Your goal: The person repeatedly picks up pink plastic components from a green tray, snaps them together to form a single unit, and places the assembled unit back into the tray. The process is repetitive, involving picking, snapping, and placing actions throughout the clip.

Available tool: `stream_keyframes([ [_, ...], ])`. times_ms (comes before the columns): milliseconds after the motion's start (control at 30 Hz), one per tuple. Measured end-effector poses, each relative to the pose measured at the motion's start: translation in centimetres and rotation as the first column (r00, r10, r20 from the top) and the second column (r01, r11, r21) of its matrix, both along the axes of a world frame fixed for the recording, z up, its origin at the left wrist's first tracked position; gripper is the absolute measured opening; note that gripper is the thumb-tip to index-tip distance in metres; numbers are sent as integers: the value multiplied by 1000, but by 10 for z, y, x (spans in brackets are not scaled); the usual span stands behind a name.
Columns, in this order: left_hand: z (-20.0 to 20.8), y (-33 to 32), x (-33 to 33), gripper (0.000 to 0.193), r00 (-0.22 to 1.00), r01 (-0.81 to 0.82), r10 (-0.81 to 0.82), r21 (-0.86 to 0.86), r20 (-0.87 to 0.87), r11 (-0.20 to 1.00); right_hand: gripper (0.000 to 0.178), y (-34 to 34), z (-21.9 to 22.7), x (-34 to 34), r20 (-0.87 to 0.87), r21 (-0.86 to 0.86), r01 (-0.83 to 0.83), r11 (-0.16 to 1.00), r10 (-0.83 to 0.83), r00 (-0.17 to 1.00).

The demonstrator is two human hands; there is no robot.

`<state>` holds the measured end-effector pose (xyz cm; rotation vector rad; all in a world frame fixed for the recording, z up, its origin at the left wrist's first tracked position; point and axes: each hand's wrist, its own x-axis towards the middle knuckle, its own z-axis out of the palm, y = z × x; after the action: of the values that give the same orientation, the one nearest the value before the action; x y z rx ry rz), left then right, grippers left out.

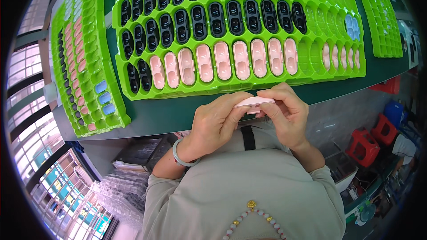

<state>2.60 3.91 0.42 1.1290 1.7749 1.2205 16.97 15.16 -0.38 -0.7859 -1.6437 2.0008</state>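
Between my two hands, just off the table's near edge, is a small pink plastic case part with rounded ends, seen edge-on. My left hand pinches its left end and my right hand pinches its right end, thumbs toward me. Beyond them lies a bright green moulded tray with rows of oval pockets. Its nearest row holds black shells, a run of pink shells and, past some bare pockets, narrower pink pieces. Black shells fill much of the rows behind.
Left of the main tray, another green tray carries black, pink and blue pieces. A third green tray lies at the far right. The dark green table ends just before my body. Red stools stand at the lower right.
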Motion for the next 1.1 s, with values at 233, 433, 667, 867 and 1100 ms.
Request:
stream_keyframes([
  [233,3,7,8,21,941,-25,77,-158,330,987,20,18,14,8,73,-320,-38,947,65,995],
  [433,11,19,11,25,945,135,-80,-156,317,978,19,21,18,19,73,-79,55,995,-49,996],
  [667,8,21,16,35,967,127,-115,-38,227,991,16,12,14,18,-5,-9,65,998,-65,998],
  [867,-5,20,23,39,939,223,-207,-27,275,975,14,3,6,24,24,-60,118,991,-116,993],
  [1100,-5,41,46,52,696,111,-162,118,700,987,14,95,38,29,187,528,-3,849,-113,976],
])
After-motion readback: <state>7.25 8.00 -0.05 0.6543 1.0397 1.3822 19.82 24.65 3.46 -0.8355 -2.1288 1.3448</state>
